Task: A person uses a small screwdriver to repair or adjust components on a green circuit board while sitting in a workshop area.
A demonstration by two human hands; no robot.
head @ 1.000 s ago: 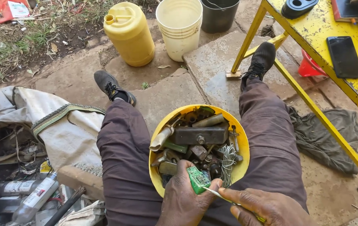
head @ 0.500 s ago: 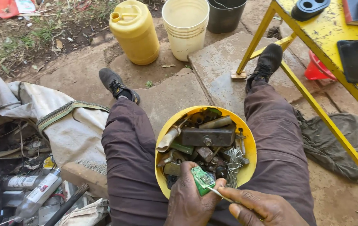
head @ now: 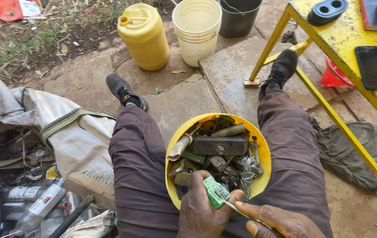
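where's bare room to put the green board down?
Bare concrete lies between the shoes, before the jerrycan and bucket. Bare tabletop sits beside the phone. The yellow bowl and the left-side junk pile are crowded.

Your stone-slab floor (head: 184, 103) carries a yellow jerrycan (head: 143, 37), a cream bucket (head: 196, 30) and a dark bucket (head: 239, 16) side by side, plus a grey rag (head: 351, 154) under the yellow counter (head: 351, 42). On the counter lie a black phone (head: 373, 68) and a black two-holed part (head: 327, 11).

Dark blank phone screen (head: 373, 67) flat on the yellow worktop (head: 351, 39); white-labelled clear plastic bottle (head: 43, 206) lying lower left; white printed paper (head: 30, 7) top left.
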